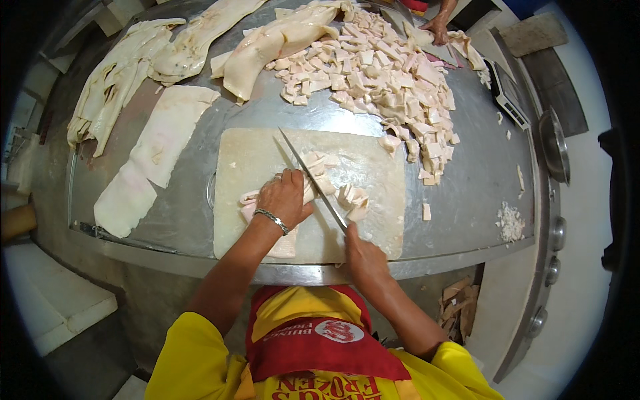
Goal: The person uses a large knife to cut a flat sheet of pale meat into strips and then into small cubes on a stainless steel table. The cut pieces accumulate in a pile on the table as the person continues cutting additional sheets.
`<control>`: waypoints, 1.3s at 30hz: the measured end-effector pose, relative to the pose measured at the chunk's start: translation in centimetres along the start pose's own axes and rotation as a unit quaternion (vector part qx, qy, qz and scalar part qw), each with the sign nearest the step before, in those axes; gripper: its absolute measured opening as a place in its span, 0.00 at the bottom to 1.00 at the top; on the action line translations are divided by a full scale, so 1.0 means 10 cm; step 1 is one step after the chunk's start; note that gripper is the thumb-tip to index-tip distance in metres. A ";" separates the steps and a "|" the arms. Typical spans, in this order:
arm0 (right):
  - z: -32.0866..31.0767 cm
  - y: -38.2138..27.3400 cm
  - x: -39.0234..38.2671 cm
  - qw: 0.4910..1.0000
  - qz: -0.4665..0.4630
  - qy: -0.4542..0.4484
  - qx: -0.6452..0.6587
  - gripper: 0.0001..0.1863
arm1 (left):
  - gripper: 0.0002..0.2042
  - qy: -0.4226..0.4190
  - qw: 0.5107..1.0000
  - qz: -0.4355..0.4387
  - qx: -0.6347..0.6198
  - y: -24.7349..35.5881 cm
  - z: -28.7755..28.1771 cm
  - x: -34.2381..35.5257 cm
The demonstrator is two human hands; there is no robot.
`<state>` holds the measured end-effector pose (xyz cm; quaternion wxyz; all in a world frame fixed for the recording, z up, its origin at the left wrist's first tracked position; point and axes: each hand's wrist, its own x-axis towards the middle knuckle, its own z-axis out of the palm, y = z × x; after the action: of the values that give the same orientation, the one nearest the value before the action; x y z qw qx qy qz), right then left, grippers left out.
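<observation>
Pale skin [284, 247] is lying folded on the board [233, 148], long axis running roughly left-right. Head view: left hand [280, 201] is holding it down from above; right hand [365, 259] is gripping the knife [310, 173], blade slanting across the fold's right end, contact unclear. Bare board is showing beyond cut bits [353, 199].

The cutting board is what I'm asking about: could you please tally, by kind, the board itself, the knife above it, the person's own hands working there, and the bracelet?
Cutting board: 1
Knife: 1
Left hand and right hand: 2
Bracelet: 1
Total: 5
</observation>
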<state>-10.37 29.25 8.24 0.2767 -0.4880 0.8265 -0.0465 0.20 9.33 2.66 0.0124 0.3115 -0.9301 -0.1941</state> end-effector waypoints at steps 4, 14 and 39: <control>0.24 -0.14 0.87 0.997 -0.039 0.044 0.040 0.17 | 0.29 -0.015 1.000 0.005 0.014 0.06 -0.03 0.04; 0.24 0.26 -0.10 1.000 0.029 -0.010 0.002 0.18 | 0.39 -0.030 0.999 -0.020 -0.008 -0.01 -0.07 0.07; 0.33 -0.03 0.93 0.994 -0.105 -0.026 0.003 0.24 | 0.33 0.003 0.998 -0.028 0.055 -0.02 0.03 -0.24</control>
<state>-11.87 22.00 1.73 0.2930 -0.5720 0.7634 -0.0648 2.21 10.73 2.55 -0.0077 0.3377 -0.9304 -0.1423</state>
